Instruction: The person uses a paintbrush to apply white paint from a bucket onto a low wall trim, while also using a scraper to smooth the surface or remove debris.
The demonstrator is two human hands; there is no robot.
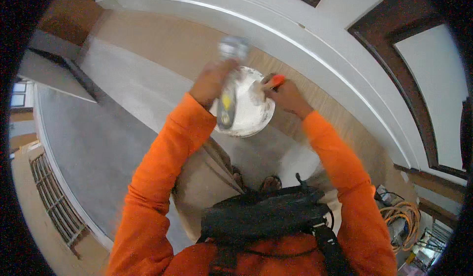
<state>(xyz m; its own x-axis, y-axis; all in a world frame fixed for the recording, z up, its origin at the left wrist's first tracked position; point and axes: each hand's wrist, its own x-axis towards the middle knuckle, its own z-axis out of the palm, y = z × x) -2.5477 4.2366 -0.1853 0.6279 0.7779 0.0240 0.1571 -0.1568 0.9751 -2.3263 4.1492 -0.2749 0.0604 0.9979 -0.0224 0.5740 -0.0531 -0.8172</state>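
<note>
A round bucket (270, 109) filled with thick white paste (249, 111) is in front of me. Over its left side, my left hand (212, 83) is closed round a grey hand tool with a yellow mark (226, 111). Its far end is broad and silvery, smeared by motion, so its exact kind is unclear. My right hand (288, 96), at the bucket's right rim, grips a putty knife with an orange-red handle end (278, 80). The knife's pale blade points left over the paste. Whether the two tools touch the paste or each other, I cannot tell.
A white panelled wall with dark brown trim (315, 54) curves along the far and right sides. Coiled orange hose (406, 217) lies at the lower right. To the left are a grey slab (51, 76) and a barred grille (56, 197). A black bag (266, 212) hangs at my waist.
</note>
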